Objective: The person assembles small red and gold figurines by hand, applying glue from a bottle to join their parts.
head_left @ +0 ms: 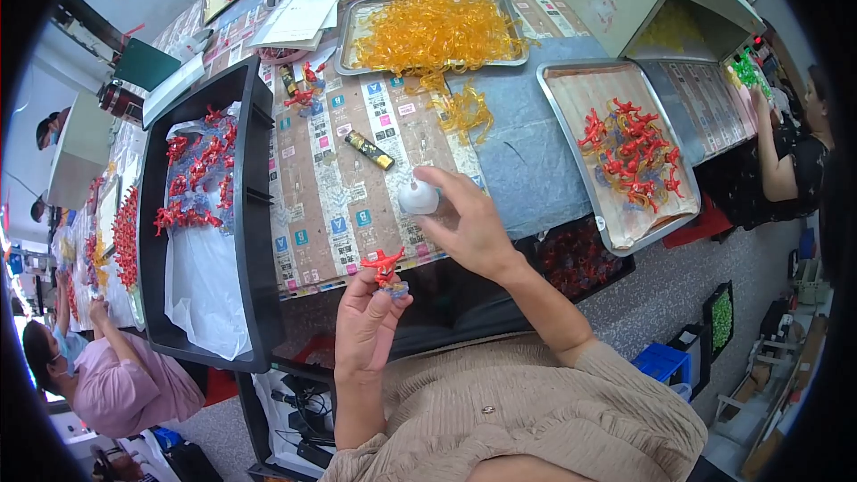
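My left hand (364,330) is closed, its thumb and fingers pinching a small red plastic figurine (384,262) with a clear bluish lower part. It holds the figurine upright just off the table's front edge. My right hand (470,225) is by a small white squeeze bottle (418,197) on the table. Its thumb and fingers are apart on either side of the bottle, with a gap between bottle and palm. Whether the fingertips touch the bottle I cannot tell. Behind the bottle lies a black and gold cylinder (369,151).
A black crate (259,214) with red figurines stands left. A metal tray (527,52) heaped with yellow translucent pieces is at the back. At right, another tray (553,98) holds red, yellow and bluish pieces. A box (616,0) stands behind it. People sit at both sides.
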The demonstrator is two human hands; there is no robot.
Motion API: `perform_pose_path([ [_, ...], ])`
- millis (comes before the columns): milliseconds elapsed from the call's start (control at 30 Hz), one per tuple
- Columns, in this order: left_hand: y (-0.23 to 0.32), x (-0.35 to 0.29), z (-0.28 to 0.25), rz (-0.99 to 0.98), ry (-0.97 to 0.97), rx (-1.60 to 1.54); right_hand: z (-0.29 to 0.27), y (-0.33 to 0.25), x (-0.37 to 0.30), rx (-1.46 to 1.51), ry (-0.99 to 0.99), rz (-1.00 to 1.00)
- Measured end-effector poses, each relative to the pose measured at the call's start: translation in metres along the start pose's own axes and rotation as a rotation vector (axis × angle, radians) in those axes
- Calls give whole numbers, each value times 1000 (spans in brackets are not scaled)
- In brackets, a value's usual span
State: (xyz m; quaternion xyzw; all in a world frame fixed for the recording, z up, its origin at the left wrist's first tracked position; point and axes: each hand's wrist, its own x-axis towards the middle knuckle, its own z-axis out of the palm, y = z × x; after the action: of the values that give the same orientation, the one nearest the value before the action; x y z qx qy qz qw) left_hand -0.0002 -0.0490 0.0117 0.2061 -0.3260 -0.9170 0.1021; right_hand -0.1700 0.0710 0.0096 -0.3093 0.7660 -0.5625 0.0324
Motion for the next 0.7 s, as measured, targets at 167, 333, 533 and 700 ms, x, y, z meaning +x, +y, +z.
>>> perform_pose_path([
  [167,-1,2,1,-12,-15,5,-37,8,15,-369,157,-238],
  [333,-2,2,4,-38,-22,-55,-53,37,38,-541,176,-126],
  [533,-3,-1,1,-44,-5,-75,-67,30,23,-295,218,-22],
  [700,-4,0,4,-60,-4,-59,-81,36,0,-314,333,103],
])
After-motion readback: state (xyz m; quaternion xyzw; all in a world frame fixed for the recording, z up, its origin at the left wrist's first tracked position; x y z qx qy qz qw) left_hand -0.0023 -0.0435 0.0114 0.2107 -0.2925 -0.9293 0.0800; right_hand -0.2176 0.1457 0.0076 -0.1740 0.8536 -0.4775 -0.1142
